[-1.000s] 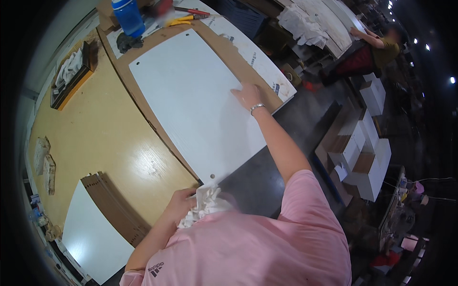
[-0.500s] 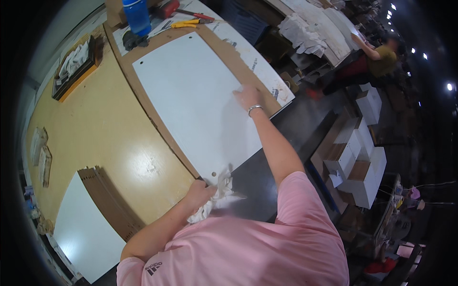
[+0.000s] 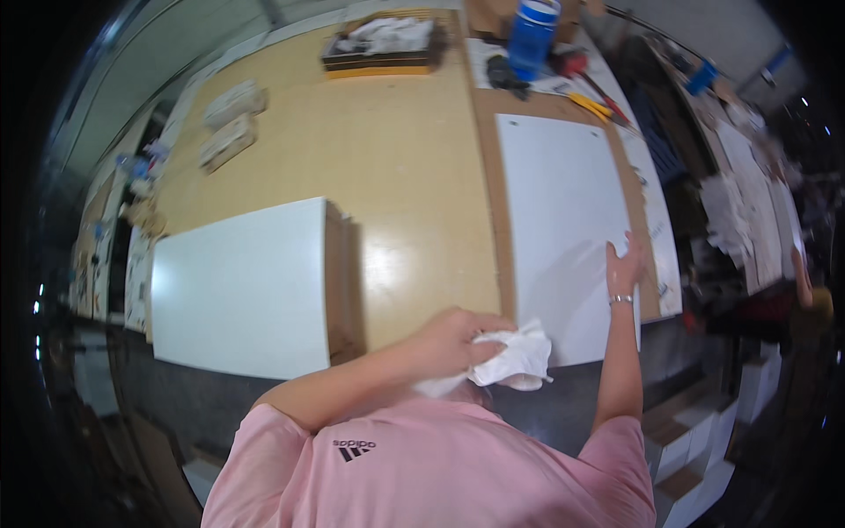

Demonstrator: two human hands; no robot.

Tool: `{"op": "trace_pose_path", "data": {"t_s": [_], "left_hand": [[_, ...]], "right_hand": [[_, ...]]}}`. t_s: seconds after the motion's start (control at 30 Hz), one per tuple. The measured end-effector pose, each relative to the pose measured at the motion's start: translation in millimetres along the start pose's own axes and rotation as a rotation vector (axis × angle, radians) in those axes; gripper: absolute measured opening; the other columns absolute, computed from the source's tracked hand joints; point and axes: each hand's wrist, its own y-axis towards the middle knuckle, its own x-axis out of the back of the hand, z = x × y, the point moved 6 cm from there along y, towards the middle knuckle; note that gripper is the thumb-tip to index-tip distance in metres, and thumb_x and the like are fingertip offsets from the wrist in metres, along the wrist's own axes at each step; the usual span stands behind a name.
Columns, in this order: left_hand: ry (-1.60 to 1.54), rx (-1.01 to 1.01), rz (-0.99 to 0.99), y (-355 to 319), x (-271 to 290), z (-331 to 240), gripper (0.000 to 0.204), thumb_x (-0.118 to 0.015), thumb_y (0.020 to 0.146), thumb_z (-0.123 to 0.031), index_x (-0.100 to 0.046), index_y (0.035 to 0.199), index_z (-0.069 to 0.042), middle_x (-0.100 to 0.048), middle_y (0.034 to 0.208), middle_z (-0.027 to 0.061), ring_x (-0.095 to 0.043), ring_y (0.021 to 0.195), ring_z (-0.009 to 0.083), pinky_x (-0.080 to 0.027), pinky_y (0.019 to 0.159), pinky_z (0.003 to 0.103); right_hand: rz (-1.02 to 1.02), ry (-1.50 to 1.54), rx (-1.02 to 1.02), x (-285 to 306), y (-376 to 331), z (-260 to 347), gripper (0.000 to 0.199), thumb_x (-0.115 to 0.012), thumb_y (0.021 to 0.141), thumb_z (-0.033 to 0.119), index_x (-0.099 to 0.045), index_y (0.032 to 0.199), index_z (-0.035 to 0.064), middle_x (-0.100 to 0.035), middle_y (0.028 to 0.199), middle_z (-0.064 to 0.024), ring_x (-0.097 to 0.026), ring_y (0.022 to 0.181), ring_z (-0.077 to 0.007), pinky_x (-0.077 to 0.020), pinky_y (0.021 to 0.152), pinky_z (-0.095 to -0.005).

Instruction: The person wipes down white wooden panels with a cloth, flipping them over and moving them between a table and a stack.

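My left hand is curled round a cloth by the table's front edge; my right hand, spread wide, lies at the panel's side.

A panel lay on cardboard at centre right — bottle and pliers beyond its upper end — while stacked panels sat lower left of the frame.

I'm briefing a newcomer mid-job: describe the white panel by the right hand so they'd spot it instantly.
Right of the big yellowish tabletop lies brown cardboard. On it rests the white panel, with the right hand at its right edge. Unlike the thick white-topped stack at left, it shows dark holes near its far corners.
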Motion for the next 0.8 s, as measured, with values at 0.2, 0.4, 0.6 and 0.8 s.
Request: {"op": "trace_pose_path", "data": {"t_s": [0.2,0.4,0.6,0.8], "left_hand": [[-0.298,-0.437,-1.083,-221.9,236.3,45.8,0.033,-0.062,0.090,-0.003,-0.065,0.122,0.005,-0.071,0.112,0.0120,-0.068,0.093,0.0148,-0.056,0.084,0.029],[0.128,0.047,-1.682,-393.2,404.6,232.7,0.045,-0.060,0.095,-0.022,-0.056,0.132,0.003,-0.063,0.128,0.0155,-0.062,0.113,0.0239,-0.050,0.095,0.037],[0.893,-0.560,-0.818,-206.2,180.1,119.1,0.044,-0.069,0.075,-0.006,-0.066,0.119,-0.012,-0.059,0.126,0.0171,-0.054,0.113,0.0389,-0.042,0.097,0.048],[-0.206,-0.313,-0.277,-274.8,210.4,126.3,0.028,-0.054,0.082,0.001,-0.069,0.106,0.002,-0.069,0.106,0.0073,-0.064,0.101,0.0169,-0.051,0.090,0.033]], "right_hand": [[0.191,0.580,0.274,11.3,-137.1,195.7,0.044,-0.076,0.074,0.005,-0.062,0.116,0.0024,-0.055,0.124,-0.0168,-0.051,0.118,-0.0335,-0.0428,0.103,-0.0418],[0.646,0.743,0.571,15.7,-306.3,373.5,0.057,-0.075,0.082,0.022,-0.054,0.131,0.0004,-0.047,0.141,-0.0216,-0.047,0.129,-0.0371,-0.0401,0.107,-0.0441],[0.697,0.878,-0.063,-16.2,-359.7,366.5,0.041,-0.053,0.100,0.021,-0.049,0.132,-0.0039,-0.058,0.127,-0.0162,-0.055,0.118,-0.0275,-0.0442,0.102,-0.0404],[0.264,1.044,-0.145,27.3,-363.3,362.7,0.038,-0.041,0.106,0.027,-0.052,0.127,-0.0023,-0.056,0.128,-0.0132,-0.054,0.118,-0.0193,-0.0441,0.098,-0.0331]]}}
